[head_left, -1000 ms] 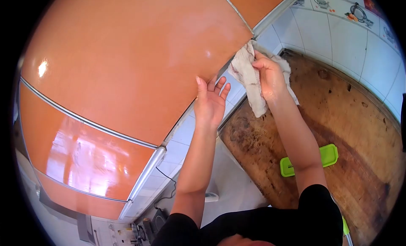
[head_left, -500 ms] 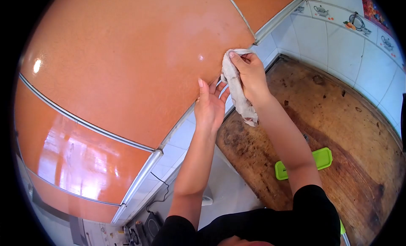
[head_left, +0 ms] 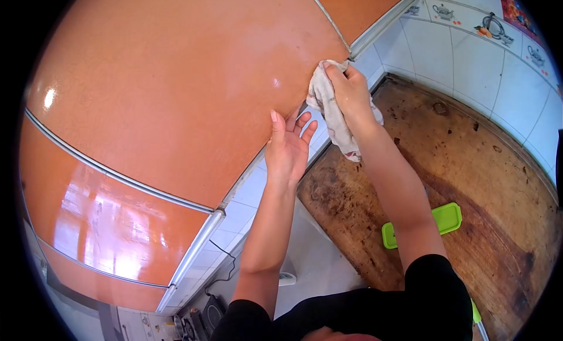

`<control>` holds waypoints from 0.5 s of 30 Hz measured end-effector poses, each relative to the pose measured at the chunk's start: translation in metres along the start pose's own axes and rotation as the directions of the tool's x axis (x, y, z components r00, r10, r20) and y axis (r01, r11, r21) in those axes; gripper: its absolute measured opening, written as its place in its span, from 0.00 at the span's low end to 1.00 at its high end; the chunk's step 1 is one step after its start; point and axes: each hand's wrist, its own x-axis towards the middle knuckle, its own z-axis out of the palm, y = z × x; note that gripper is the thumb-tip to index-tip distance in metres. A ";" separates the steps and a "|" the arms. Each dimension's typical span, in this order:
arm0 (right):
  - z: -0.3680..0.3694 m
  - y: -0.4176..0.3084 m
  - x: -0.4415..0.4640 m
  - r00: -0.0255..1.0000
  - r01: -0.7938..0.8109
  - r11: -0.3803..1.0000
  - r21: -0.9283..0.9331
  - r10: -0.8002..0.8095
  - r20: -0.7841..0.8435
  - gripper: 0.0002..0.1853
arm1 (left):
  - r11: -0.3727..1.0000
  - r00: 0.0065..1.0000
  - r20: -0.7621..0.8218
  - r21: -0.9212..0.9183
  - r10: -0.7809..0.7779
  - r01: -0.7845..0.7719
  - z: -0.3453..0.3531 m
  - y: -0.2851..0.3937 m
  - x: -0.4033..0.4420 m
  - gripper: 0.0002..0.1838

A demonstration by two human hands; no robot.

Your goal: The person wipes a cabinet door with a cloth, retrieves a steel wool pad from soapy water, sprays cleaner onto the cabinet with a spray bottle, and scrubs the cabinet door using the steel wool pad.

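My right hand (head_left: 350, 93) grips a crumpled, stained white cloth (head_left: 332, 113) at the lower right corner of a glossy orange cabinet door (head_left: 176, 94). Part of the cloth hangs down below the fingers, and some bunches out beside the wrist. To the left, my left hand (head_left: 287, 150) is at the same door's bottom edge, thumb on the front face and fingers apart around the underside. It holds no cloth. Some of its fingertips are partly hidden behind the edge.
Below on the right is a stained wooden surface (head_left: 481, 165) with a green plastic lid (head_left: 447, 218) on it. White wall tiles (head_left: 478, 68) border it. A second orange door (head_left: 117, 224) is at left, and a black cable (head_left: 226, 276) hangs near a stove (head_left: 186, 328).
My right hand has shifted slightly up with the cloth, which is now bunched wider and hangs less low. My left hand stays at the door edge, its fingers a little more spread.
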 end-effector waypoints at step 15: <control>-0.009 0.004 0.006 0.989 -0.137 0.979 0.148 0.127 0.076 0.07 | 1.000 0.999 -0.043 -0.011 -0.012 0.011 -0.002 -0.002 0.002 0.28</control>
